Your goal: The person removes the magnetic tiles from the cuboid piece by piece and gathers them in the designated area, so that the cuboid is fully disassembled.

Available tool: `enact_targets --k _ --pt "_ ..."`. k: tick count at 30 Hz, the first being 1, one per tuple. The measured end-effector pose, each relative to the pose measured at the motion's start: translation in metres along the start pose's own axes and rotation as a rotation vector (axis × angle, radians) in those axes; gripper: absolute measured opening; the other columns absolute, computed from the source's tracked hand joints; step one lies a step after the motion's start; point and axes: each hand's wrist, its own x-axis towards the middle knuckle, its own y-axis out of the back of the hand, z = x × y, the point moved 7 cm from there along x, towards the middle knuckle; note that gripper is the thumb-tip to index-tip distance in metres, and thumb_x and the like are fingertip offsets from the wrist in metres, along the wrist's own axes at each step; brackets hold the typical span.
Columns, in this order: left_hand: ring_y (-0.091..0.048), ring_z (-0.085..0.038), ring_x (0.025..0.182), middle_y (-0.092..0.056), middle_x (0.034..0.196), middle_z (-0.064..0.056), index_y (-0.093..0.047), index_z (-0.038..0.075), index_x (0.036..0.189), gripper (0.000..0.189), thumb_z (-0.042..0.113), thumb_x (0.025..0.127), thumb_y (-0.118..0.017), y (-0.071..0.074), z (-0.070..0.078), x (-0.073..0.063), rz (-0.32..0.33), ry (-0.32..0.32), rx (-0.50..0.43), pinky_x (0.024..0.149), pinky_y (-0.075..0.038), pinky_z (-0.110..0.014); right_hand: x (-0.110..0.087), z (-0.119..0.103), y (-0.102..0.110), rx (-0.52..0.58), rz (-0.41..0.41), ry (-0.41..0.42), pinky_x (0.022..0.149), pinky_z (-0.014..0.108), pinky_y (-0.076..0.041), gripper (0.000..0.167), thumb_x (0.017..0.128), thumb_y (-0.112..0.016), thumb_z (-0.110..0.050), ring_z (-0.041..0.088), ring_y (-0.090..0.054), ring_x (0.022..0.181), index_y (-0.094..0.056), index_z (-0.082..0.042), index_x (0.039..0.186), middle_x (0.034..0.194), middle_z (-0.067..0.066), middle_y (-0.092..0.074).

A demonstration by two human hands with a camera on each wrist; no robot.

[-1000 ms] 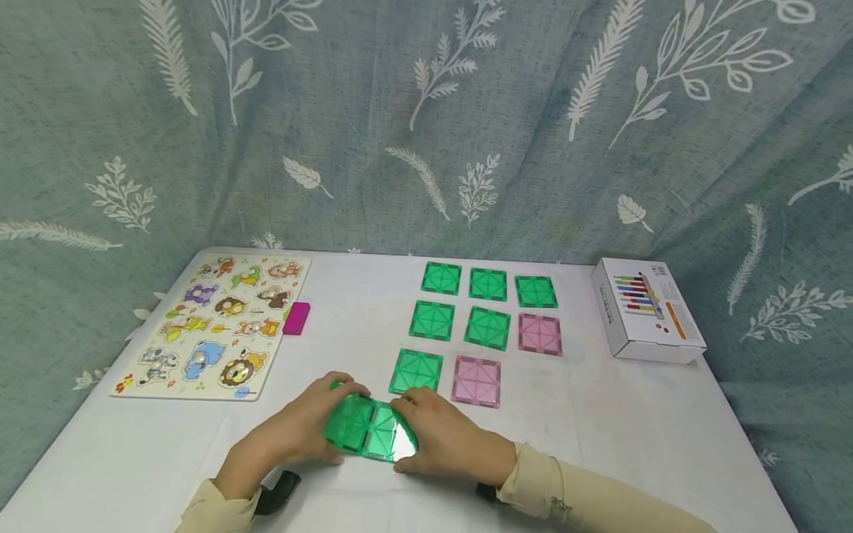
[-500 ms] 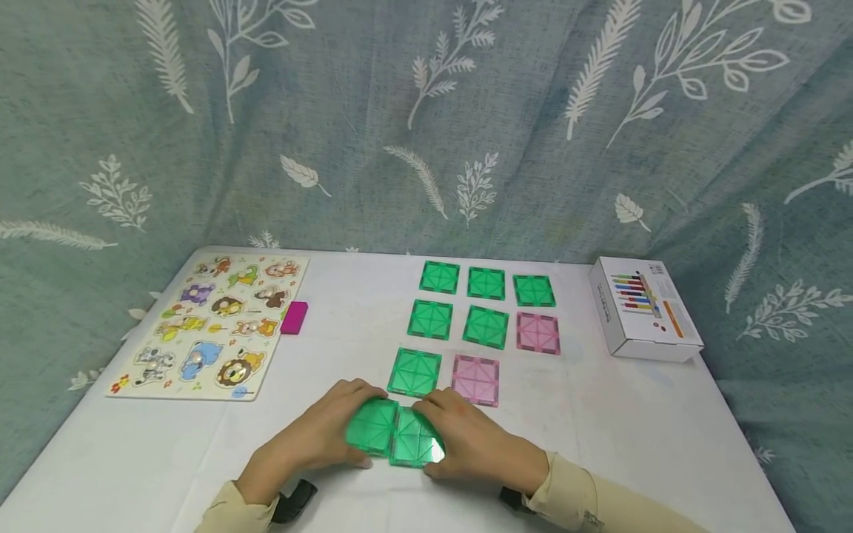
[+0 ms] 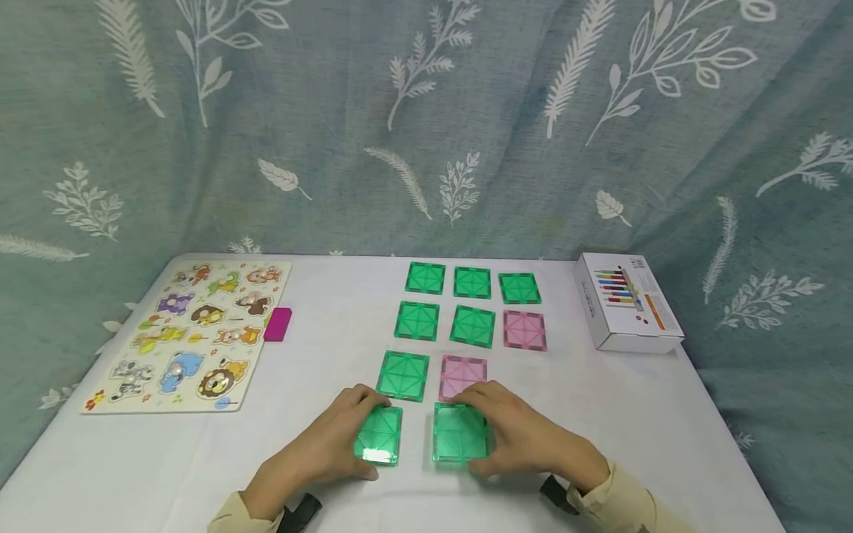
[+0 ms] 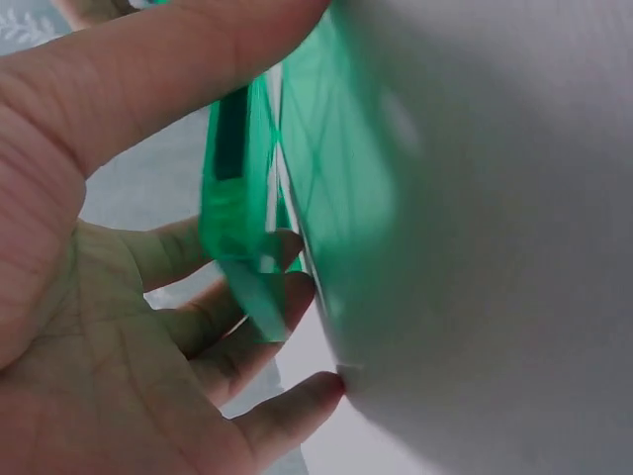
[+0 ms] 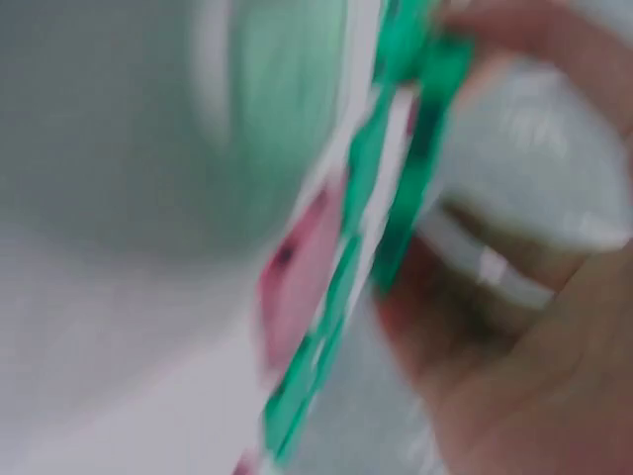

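My left hand (image 3: 326,438) pinches a green translucent square magnetic tile (image 3: 381,434) by its near and far edges, thumb at the front and fingers behind. In the left wrist view that tile (image 4: 227,178) stands edge-on between thumb and fingers, low over the white cloth. To the right, my right hand (image 3: 523,437) grips a second green magnetic tile (image 3: 460,432) the same way. The right wrist view is blurred and shows this tile (image 5: 420,168) edge-on at the fingers. A gap of white cloth separates the two held tiles.
Beyond the hands lie rows of green tiles (image 3: 417,320) and two pink tiles (image 3: 463,376), the nearer pink one close by my right fingers. An animal puzzle board (image 3: 193,333) with a magenta block (image 3: 278,324) is at left. A white box (image 3: 629,303) stands at right.
The two green tiles, earlier held edge to edge, have come apart. My right hand has moved right with its tile, the left hand staying on the left one. The head view has shifted slightly.
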Motion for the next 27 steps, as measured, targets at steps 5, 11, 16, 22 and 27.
enact_targets --k 5,11,16,22,27 --pt "-0.048 -0.018 0.122 -0.053 0.127 0.0 -0.056 0.012 0.134 0.088 0.034 0.06 -0.098 -0.005 0.006 -0.001 -0.013 -0.027 0.018 0.102 -0.05 -0.047 -0.014 0.038 0.026 0.006 0.063 -0.059 0.106 0.049 -0.049 0.078 0.069 -0.091 -0.028 0.021 -0.052 0.129 -0.055 -0.016 0.137 0.136 0.0 -0.057" --pt "-0.049 -0.02 0.121 -0.053 0.129 -0.001 -0.055 0.011 0.134 0.087 0.036 0.061 -0.097 -0.008 0.012 0.001 -0.009 -0.05 0.029 0.102 -0.049 -0.048 -0.024 0.08 0.049 -0.05 0.128 -0.185 0.104 0.054 -0.049 0.08 0.068 -0.093 -0.024 0.031 -0.055 0.126 -0.054 -0.008 0.137 0.135 0.011 -0.059" --pt "-0.05 -0.019 0.119 -0.054 0.128 -0.002 -0.055 0.011 0.135 0.088 0.039 0.063 -0.096 -0.01 0.015 0.004 -0.011 -0.059 0.046 0.101 -0.049 -0.048 -0.027 0.099 0.051 -0.038 0.11 -0.232 0.103 0.054 -0.049 0.083 0.069 -0.092 -0.023 0.032 -0.056 0.123 -0.052 -0.004 0.139 0.134 0.016 -0.059" --pt "-0.051 -0.016 0.115 -0.055 0.124 0.0 -0.057 0.011 0.134 0.086 0.041 0.063 -0.094 -0.014 0.016 0.007 -0.019 -0.066 0.066 0.098 -0.05 -0.044 -0.025 0.108 0.047 -0.034 0.073 -0.227 0.101 0.052 -0.05 0.077 0.071 -0.091 -0.022 0.032 -0.056 0.123 -0.055 -0.003 0.136 0.134 0.016 -0.059" --pt "-0.051 -0.016 0.114 -0.055 0.123 0.001 -0.057 0.011 0.133 0.089 0.046 0.061 -0.095 -0.014 0.018 0.007 0.006 -0.076 0.082 0.098 -0.05 -0.044 -0.022 0.113 0.044 -0.056 0.021 -0.221 0.107 0.057 -0.046 0.072 0.074 -0.089 -0.026 0.04 -0.05 0.134 -0.059 -0.003 0.136 0.143 0.019 -0.054"
